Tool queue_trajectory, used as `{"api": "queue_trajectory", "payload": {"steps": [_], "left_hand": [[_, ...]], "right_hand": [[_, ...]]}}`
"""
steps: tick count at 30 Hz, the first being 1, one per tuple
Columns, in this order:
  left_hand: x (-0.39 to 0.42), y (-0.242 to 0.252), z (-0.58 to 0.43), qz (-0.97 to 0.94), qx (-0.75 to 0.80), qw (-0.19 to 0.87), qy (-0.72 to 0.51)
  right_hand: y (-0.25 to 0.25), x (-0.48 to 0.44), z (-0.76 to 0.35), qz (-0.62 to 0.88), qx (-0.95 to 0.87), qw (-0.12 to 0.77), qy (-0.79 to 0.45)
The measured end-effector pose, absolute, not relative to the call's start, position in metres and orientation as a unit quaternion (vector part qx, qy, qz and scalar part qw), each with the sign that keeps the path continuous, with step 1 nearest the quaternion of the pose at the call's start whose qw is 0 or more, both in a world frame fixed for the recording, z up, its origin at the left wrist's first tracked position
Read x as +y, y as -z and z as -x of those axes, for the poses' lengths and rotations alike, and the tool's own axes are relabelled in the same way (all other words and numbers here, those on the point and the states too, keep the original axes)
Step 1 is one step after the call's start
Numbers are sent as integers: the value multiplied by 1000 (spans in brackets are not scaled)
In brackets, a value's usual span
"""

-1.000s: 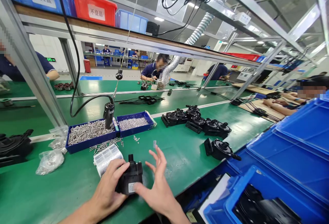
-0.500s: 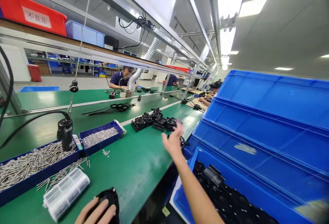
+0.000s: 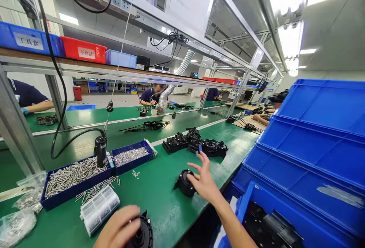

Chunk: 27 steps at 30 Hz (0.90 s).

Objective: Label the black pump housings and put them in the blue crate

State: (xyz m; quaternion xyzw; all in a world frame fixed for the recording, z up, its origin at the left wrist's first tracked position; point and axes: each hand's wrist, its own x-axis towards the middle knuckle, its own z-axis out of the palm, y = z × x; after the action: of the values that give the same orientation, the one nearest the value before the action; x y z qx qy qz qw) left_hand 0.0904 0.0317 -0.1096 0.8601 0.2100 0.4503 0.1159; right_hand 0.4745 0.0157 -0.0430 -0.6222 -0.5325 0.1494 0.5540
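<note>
My left hand, slightly blurred, curls its fingers over the near side of a round black plastic housing at the bottom of the view. Its lower part is cut off by the frame. Farther right, my right hand has its fingers spread, with a blue covering on one fingertip. Its thumb lies against a second black housing, which appears tilted on the green bench. Whether the thumb presses on it, I cannot tell. Several similar black housings sit grouped beyond that hand.
Blue trays hold screws and small nuts. A hanging black electric screwdriver stands over the screws. Near them lies a clear compartment case. Stacked blue crates rise at right, beside a crate of black parts. Co-workers sit opposite.
My view has swung left. My right hand has come nearer, and a black housing now lies by its thumb. My left hand's housing shows more of its round face.
</note>
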Motion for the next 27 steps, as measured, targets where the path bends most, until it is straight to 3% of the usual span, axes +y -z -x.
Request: {"api": "queue_trajectory", "payload": {"steps": [5, 9, 12, 17, 23, 27], "left_hand": [[90, 66, -131, -791, 249, 428, -360], [115, 78, -156, -728, 160, 592, -306], [116, 101, -163, -716, 173, 582, -343], [120, 123, -168, -763, 221, 470, -383], [127, 139, -177, -786, 272, 365, -417], [126, 142, -177, -781, 286, 357, -424]], "right_hand": [[17, 25, -391, 582, -564, 540, -226], [9, 62, -363, 569, -581, 521, -258], [18, 92, -357, 561, -566, 545, -260], [39, 120, -353, 568, -515, 591, -252], [42, 99, -361, 538, -498, 640, -227], [47, 58, -371, 453, -539, 621, -345]]}}
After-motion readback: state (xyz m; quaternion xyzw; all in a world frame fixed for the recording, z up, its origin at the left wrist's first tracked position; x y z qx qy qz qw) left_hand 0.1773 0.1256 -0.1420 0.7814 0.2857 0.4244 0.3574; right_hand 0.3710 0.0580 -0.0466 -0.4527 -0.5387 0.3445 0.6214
